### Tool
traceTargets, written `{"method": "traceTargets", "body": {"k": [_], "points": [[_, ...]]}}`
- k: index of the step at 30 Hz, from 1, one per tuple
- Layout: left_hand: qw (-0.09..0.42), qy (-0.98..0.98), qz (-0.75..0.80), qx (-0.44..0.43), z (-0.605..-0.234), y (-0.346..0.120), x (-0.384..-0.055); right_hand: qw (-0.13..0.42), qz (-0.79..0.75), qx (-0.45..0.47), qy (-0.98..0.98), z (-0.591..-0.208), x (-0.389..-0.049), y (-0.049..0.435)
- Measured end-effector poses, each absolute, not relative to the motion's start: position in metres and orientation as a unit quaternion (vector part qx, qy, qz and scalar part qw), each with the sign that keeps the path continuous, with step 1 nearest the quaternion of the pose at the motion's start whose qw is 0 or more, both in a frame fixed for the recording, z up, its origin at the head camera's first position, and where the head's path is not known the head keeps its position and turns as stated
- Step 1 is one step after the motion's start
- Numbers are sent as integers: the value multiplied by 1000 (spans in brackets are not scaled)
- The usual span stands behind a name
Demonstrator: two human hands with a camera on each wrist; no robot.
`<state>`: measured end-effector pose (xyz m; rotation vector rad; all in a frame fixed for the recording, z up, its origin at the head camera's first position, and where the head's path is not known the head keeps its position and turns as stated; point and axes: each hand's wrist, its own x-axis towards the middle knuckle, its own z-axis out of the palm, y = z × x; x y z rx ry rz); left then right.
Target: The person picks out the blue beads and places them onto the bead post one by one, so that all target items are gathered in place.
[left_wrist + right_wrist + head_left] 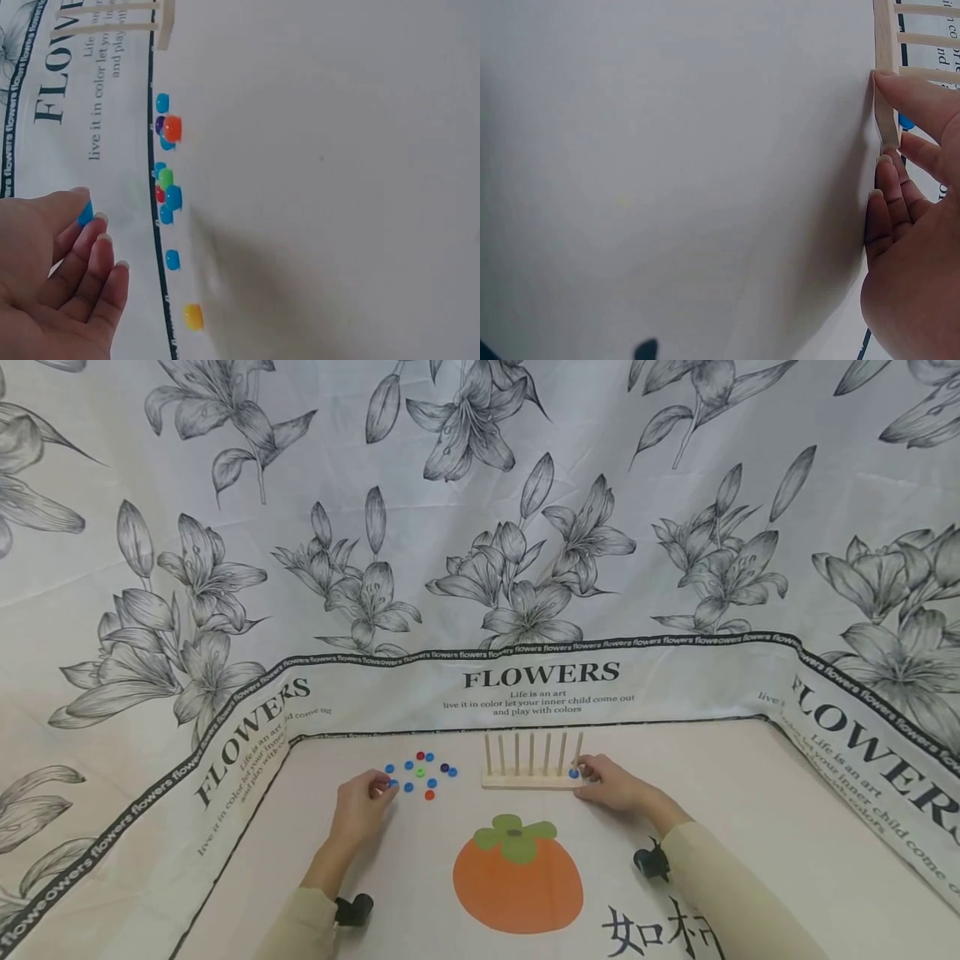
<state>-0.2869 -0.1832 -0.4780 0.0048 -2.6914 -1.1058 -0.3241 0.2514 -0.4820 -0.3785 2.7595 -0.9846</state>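
Observation:
My left hand pinches a small blue bead between thumb and index finger, beside a loose group of beads on the table. The group has several blue beads, a green bead, a red bead, an orange bead and a dark purple bead. A yellow bead shows in the left wrist view. To the right stands a wooden peg rack with a row of upright pegs. My right hand grips its right end, thumb against the base. Another blue bead sits low at the rightmost peg.
The pale tablecloth carries a printed orange persimmon and black characters. Behind the rack rises a white curtain with flower drawings and lettering, and it also encloses both sides.

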Motion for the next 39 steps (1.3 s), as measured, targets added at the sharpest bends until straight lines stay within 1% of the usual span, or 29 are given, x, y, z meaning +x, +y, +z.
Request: {"method": "traceTargets", "body": {"k": [11,22,31,39], "points": [[128,-900,-414,-43,-472,-167,-282,93,-331,-128,930,-483,-327,251],[121,-894,-425,-73,-466,-139,-272,98,-332,-124,930,-485,-326,252],[100,-895,-421,-104,-462,-117,-272,99,-330,-124,931,-486,-327,253],[97,-893,-415,-145,-456,-101,-271,94,-322,-129,933,-487,-328,253]]}}
